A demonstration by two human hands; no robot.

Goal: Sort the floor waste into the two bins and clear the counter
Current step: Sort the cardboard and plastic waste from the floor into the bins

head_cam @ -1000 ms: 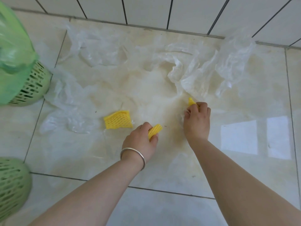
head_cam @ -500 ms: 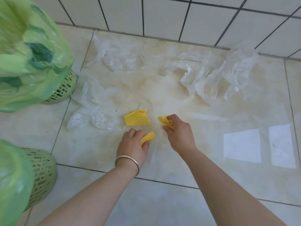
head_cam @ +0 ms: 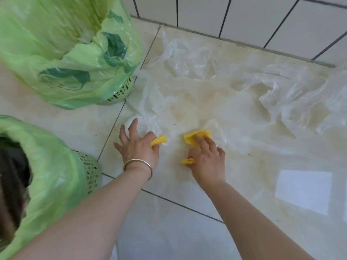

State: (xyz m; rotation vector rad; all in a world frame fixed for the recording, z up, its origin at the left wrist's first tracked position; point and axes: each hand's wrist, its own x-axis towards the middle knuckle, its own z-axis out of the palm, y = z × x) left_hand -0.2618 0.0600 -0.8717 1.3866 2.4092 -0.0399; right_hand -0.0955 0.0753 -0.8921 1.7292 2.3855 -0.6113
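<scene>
My left hand [head_cam: 139,147] pinches a small yellow foam net piece [head_cam: 159,140] between thumb and forefinger, its other fingers spread over a clear plastic bag [head_cam: 148,109] on the floor. My right hand [head_cam: 208,160] holds a second yellow net piece [head_cam: 187,161] under its thumb while its forefinger presses on a larger yellow net [head_cam: 197,136] lying on the tile. More crumpled clear plastic [head_cam: 293,104] lies to the right, and another sheet [head_cam: 187,59] near the wall.
Two green slotted bins lined with green bags stand at the left: one at the back [head_cam: 120,92], one near me [head_cam: 90,175]. A white tiled wall [head_cam: 244,15] borders the floor behind. Bare tile extends to the lower right.
The view has swung left, bringing both bins closer. My right hand has reached the larger yellow net and touches it, still holding its small piece. My left hand's fingers have spread.
</scene>
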